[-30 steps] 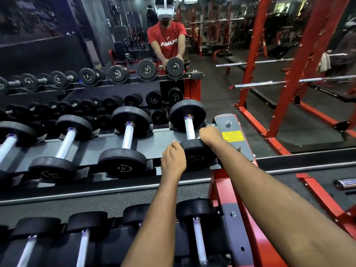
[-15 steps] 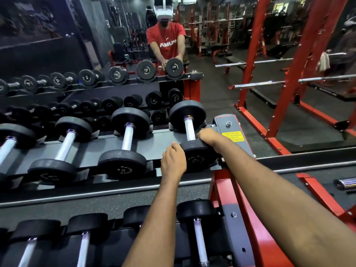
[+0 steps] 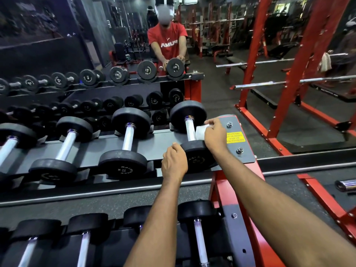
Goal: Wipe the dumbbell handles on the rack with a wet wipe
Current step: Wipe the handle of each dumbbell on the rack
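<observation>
Wipe [image 3: 200, 132] white, crumpled, against chrome handle [image 3: 190, 131], right hand [image 3: 215, 136] pinching.

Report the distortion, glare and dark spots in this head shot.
Head view: the wide-angle lens splays the racked dumbbells outward and swells both forearms at the bottom edge. Head view: the chrome handles glint bluish-white, and the wet wipe pinched in the right hand is nearly blown out. Head view: the mirror behind shows a dim, murky gym.

Bare left hand [image 3: 174, 162] and right hand [image 3: 215, 136], bare forearms [image 3: 154, 224]; mirrored red short-sleeved T-shirt [image 3: 167, 35], white lettering.
</observation>
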The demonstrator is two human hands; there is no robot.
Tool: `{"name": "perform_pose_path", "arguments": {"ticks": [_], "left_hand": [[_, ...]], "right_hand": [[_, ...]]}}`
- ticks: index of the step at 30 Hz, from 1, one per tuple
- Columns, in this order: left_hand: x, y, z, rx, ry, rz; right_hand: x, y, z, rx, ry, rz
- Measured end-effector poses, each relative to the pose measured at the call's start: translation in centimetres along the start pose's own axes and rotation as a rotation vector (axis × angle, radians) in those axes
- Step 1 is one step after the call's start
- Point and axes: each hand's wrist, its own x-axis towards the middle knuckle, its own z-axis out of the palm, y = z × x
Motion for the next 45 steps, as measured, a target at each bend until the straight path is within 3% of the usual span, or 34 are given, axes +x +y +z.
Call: {"name": "perform_pose_path", "arguments": {"ticks": [3, 6, 10, 17, 19, 24, 27, 32, 37, 40, 45], "left_hand": [[0.1, -0.2, 0.1, 0.021, -0.004, -0.004], [-0.1, 0.0, 0.1, 0.022, 0.013, -0.019], [-0.3, 0.2, 0.0, 0.011, 0.046, -0.057], [-0.5, 0.4, -0.2, 0.030, 0.042, -0.056], [-0.5, 0.4, -0.3, 0.046, 0.037, -0.054], [-0.3, 0.3, -0.1, 0.049, 0.030, -0.049], [-0.3, 0.2, -0.1, 0.044, 0.031, -0.056], [-0.2, 0.2, -0.1, 0.034, 0.026, -0.051], [-0.2, 0.2, -0.2, 0.053, 0.024, -0.051], [-0.2, 0.2, -0.1, 0.065, 0.025, -0.053], [-0.2, 0.1, -0.1, 0.068, 0.026, -0.050]], "right_hand": [[-0.5, 0.5, -0.2, 0.122, -0.004, -0.229], [0.0, 0.4, -0.4, -0.003, -0.297, -0.352], [0.4, -0.8, -1.2, -0.306, -0.589, -0.340], [0.7, -2.6, -1.3, -0.546, -0.793, -0.343], [0.6, -2.7, -1.2, -0.520, -0.780, -0.322], [-0.1, -1.7, -1.5, -0.316, -0.561, -0.328], [0.1, -1.7, -1.4, -0.328, -0.572, -0.335], [0.7, -1.8, -1.1, -0.493, -0.773, -0.313], [0.0, -1.5, -1.2, -0.245, -0.555, -0.242], [-0.2, -1.1, -1.4, -0.198, -0.493, -0.291], [-0.2, -1.5, -1.4, -0.255, -0.536, -0.275]]}}
